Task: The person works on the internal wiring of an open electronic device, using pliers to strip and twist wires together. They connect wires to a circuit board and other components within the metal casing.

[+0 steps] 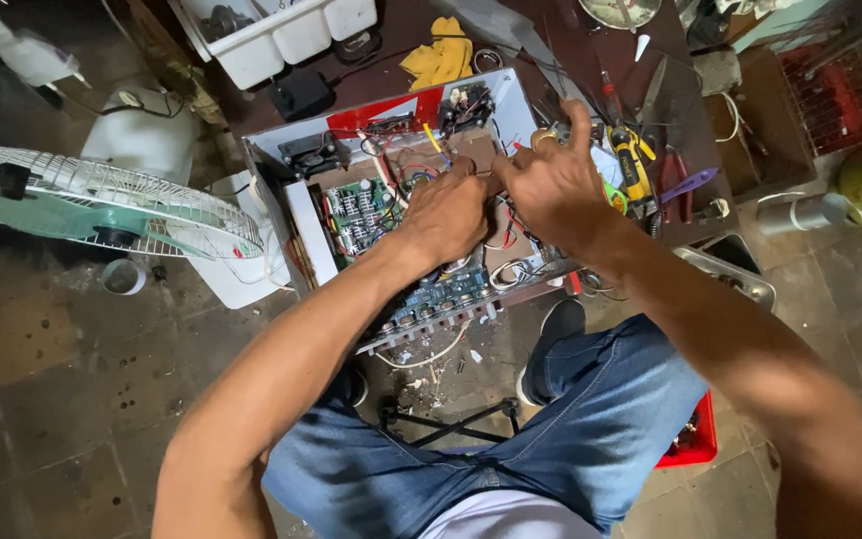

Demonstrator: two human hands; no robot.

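Observation:
An opened electronics chassis [291, 215] with a metal case lies on a low table in front of me, full of green circuit boards [359, 215], coloured wires and a row of knobs along its near edge. My left hand [443, 213] reaches into the middle of the chassis, fingers curled down among the wires. My right hand [549, 185] is right beside it, fingers pinched over the same spot, thumb raised. What each hand grips is hidden by the fingers. My knees in blue jeans [591, 419] fill the lower view.
A yellow-handled tool [634, 168], a purple-handled tool [688, 185] and other hand tools lie right of the chassis. A yellow cloth [441, 58] and white bins [281, 35] sit behind it. A fan [102, 205] stands at left, a red crate [695, 439] by my right leg.

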